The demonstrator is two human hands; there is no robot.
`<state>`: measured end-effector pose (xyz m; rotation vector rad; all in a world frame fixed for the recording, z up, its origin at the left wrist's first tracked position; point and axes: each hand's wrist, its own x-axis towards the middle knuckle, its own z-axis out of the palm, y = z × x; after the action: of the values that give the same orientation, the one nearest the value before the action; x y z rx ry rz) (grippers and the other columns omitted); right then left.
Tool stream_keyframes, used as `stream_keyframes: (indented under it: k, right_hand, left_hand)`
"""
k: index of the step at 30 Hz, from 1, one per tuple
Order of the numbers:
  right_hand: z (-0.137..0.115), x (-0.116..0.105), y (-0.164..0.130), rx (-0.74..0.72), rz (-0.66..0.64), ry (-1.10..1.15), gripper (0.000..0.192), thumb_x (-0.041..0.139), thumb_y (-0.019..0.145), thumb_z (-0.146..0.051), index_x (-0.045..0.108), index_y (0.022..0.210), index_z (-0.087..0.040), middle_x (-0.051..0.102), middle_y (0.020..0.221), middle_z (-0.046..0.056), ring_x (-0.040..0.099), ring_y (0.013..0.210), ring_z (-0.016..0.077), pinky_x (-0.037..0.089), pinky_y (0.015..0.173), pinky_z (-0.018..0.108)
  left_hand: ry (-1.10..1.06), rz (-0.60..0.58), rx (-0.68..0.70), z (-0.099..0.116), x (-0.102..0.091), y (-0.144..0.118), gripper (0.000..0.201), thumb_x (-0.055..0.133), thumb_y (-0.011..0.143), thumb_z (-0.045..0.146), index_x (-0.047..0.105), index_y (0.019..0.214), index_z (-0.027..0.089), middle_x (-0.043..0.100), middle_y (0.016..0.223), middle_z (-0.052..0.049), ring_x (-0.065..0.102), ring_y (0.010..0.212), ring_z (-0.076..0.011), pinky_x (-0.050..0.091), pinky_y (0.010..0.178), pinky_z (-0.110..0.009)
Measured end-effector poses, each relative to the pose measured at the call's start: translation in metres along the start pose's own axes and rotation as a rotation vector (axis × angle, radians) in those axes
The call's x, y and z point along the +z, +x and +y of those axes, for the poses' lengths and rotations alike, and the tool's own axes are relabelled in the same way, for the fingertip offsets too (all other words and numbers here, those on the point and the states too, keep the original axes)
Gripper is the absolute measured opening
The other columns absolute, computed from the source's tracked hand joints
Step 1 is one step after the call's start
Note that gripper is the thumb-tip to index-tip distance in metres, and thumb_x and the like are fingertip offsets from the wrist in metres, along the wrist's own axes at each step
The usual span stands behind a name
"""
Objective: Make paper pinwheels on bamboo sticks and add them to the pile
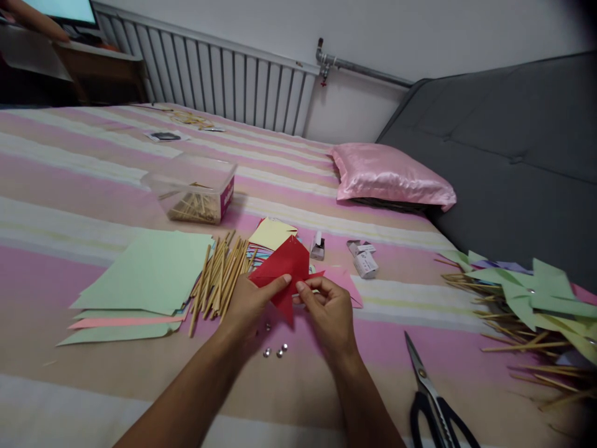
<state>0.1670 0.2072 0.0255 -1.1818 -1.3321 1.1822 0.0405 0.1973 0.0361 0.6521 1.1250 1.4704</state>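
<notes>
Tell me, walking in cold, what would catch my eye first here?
Probably the red paper at the centre, pinched between the left hand and the right hand over the striped bed cover. Next, the shiny pink pillow against the grey headboard, and the heap of green paper pinwheels on sticks at the right edge, with black-handled scissors lying near them.

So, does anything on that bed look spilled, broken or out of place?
Nothing looks damaged. Both hands, left and right, pinch the red paper. Three small silver tacks lie loose on the bedspread, and the scissors lie beside the right arm.
</notes>
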Motion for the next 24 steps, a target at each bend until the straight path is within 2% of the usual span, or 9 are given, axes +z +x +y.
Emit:
stream_keyframes:
  k: [14,21,24]
  right_hand:
    - [-0.0004,-0.0002,0.0003,-0.022,0.019,-0.041,0.023,0.065,0.074,-0.038,0.06,0.07,-0.016,0.066,0.059,0.003,0.066,0.057,0.0177,0.049,0.053,0.024]
    - [-0.0004,0.0011,-0.0007,-0.047,0.003,-0.023,0.022,0.065,0.073,-0.037,0.059,0.069,-0.016,0.064,0.06,0.002,0.066,0.059,0.0175,0.049,0.053,0.024]
    - [-0.0014,0.0021,-0.0011,-0.086,0.031,0.042,0.024,0.069,0.07,-0.035,0.054,0.076,-0.018,0.065,0.068,0.002,0.066,0.063,0.0167,0.05,0.056,0.024]
  left_hand:
    - [-0.026,-0.002,-0.059,-0.0017,0.0018,-0.0021,0.026,0.079,0.055,0.027,0.068,0.072,0.01,0.069,0.066,-0.007,0.06,0.053,-0.0162,0.047,0.052,-0.026]
    - [-0.018,0.031,-0.04,-0.0009,0.0032,-0.0019,0.02,0.079,0.055,0.022,0.067,0.067,0.012,0.068,0.062,-0.004,0.059,0.053,-0.0139,0.045,0.052,-0.024]
    - [-0.075,0.006,-0.041,-0.0026,0.0014,0.0001,0.02,0.078,0.057,0.02,0.068,0.072,0.012,0.069,0.066,-0.004,0.062,0.058,-0.015,0.048,0.059,-0.025]
